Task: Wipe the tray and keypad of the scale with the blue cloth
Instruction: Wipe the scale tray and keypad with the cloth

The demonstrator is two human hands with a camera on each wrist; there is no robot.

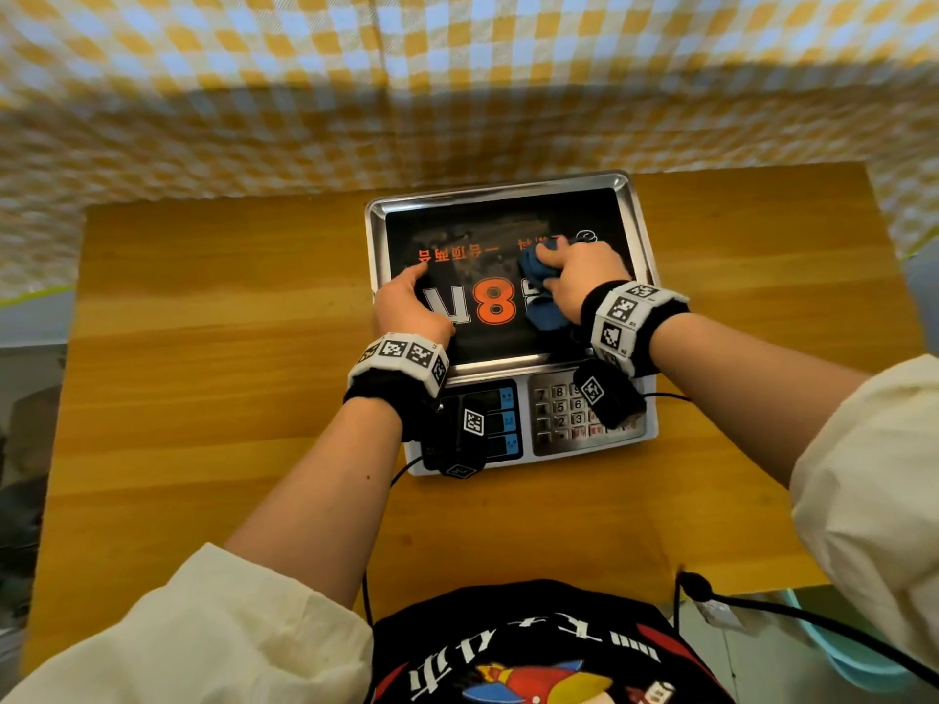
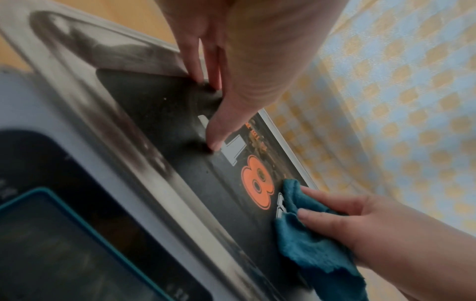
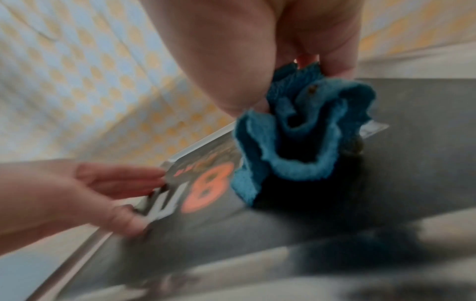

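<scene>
A scale stands on the wooden table, its steel tray lined with a black sticker bearing an orange 8. My right hand grips the bunched blue cloth against the tray's right half; the cloth hangs crumpled from the fingers, touching the sticker. My left hand rests on the tray's left rim with straight fingers, thumb pressing the black surface. The keypad is on the scale's front, partly hidden by my right wrist camera.
The wooden table stretches wide to the left and right of the scale. A yellow-and-white checked cloth hangs behind it. Blue-framed displays sit left of the keypad. Camera cables trail over the near table edge.
</scene>
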